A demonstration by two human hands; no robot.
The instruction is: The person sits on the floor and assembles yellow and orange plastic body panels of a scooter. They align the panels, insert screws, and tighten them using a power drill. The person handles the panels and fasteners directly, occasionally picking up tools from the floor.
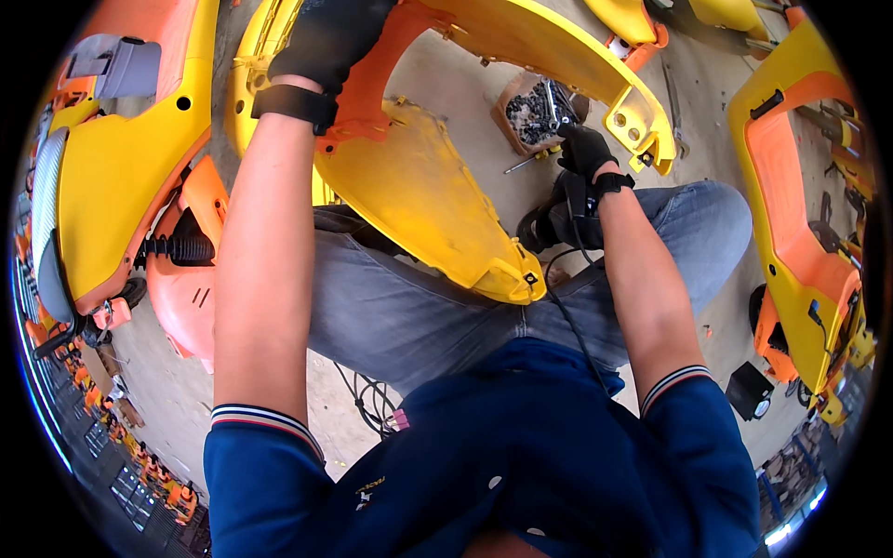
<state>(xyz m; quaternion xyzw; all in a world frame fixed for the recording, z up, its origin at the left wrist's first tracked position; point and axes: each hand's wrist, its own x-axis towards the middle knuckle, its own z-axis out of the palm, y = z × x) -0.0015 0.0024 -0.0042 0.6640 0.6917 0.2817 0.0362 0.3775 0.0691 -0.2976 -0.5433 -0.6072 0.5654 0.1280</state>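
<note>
My left hand, in a black glove, grips a curved yellow and orange plastic body panel at its orange part; the fingertips are hidden at the top edge. The panel arches in front of me, and its lower yellow end rests over my lap. My right hand, also gloved in black, reaches to a small cardboard box of dark screws. Its fingers are bunched together beside a silver wrench lying over the screws. Whatever they pinch is too small to make out.
A screwdriver lies by the box. Larger yellow and orange vehicle bodies stand at left and right. A long wrench is on the floor beyond my knee. A black cable runs across my lap.
</note>
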